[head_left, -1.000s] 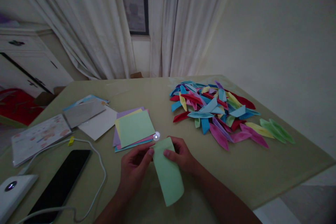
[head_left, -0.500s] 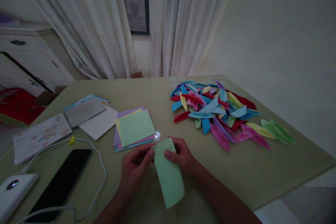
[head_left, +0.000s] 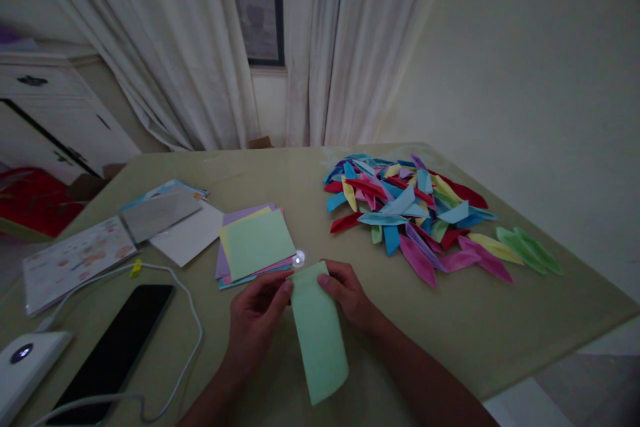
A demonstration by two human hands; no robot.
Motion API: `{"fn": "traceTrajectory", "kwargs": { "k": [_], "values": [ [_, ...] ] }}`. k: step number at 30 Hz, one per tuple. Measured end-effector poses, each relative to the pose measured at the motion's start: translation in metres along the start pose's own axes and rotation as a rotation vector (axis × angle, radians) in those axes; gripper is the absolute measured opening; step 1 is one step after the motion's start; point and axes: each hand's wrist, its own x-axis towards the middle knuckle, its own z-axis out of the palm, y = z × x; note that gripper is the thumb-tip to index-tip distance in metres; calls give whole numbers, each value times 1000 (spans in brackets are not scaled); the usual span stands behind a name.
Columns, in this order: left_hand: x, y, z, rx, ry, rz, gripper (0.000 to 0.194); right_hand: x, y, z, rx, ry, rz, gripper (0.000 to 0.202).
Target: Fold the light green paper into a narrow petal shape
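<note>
A light green paper (head_left: 318,333), folded into a long strip, lies on the olive table (head_left: 500,320) in front of me. My left hand (head_left: 255,317) pinches its upper left edge with thumb and fingers. My right hand (head_left: 347,297) holds its upper right corner, thumb on top. Just beyond my hands lies a stack of coloured square papers (head_left: 255,243) with a green sheet on top. A heap of folded paper pieces (head_left: 415,213) in blue, red, pink, yellow and green is spread at the right.
A black phone (head_left: 117,347) lies at the lower left beside a white cable (head_left: 190,320) and a white device (head_left: 20,363). White sheets and a printed card (head_left: 75,260) sit at the left. A small round light (head_left: 299,259) glows by the stack. Curtains hang behind the table.
The green strip has shifted slightly toward me, and my right thumb has slid up nearer its top corner. Both hands keep their hold.
</note>
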Motion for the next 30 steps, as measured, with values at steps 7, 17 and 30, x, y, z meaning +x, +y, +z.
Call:
{"fn": "traceTrajectory", "kwargs": {
  "k": [7,17,30],
  "values": [
    [12,-5,-1,63,-24,-107,29,8,8,-2,-280,120,-37,54],
    [9,-11,-1,216,-239,50,26,3,3,0,-504,-131,-104,45],
    [12,-14,1,-121,-98,-241,32,3,-1,-1,-576,-211,-92,47]
  ]
}}
